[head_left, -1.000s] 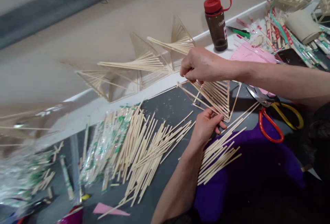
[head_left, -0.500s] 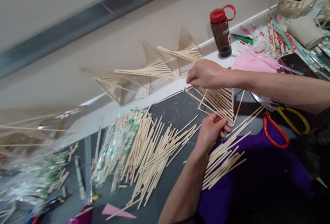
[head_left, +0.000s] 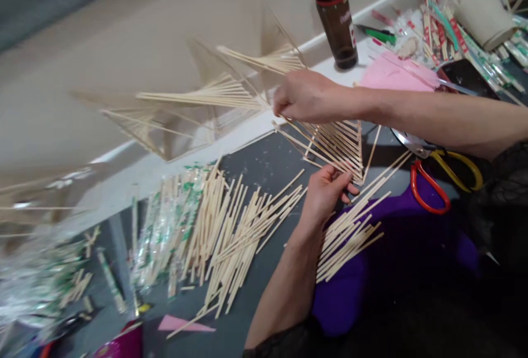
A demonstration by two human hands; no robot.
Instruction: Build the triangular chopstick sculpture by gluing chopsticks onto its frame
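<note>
A lattice of thin wooden sticks (head_left: 336,141) stands on the grey table between my hands. My left hand (head_left: 326,190) is closed at its near corner, thumb and fingers pinched on the stick ends. Over its far left corner is my right hand (head_left: 303,97), fingers pressed together on the end of a stick in the lattice; the fingertips are partly hidden. Loose sticks (head_left: 350,237) lie on purple cloth (head_left: 342,303) beside my left wrist. More bare sticks (head_left: 243,242) spread over the table to the left.
Finished stick frames (head_left: 243,94) stand along the wall. A brown bottle with a red lid (head_left: 338,28) is behind my right hand. Scissors with red and yellow handles (head_left: 429,171) lie below my right forearm. Wrapped chopsticks (head_left: 165,226) lie at left, pink paper (head_left: 396,72) at back right.
The whole view has shifted, so things sit further left and higher. Both hands keep nearly the same hold on the lattice.
</note>
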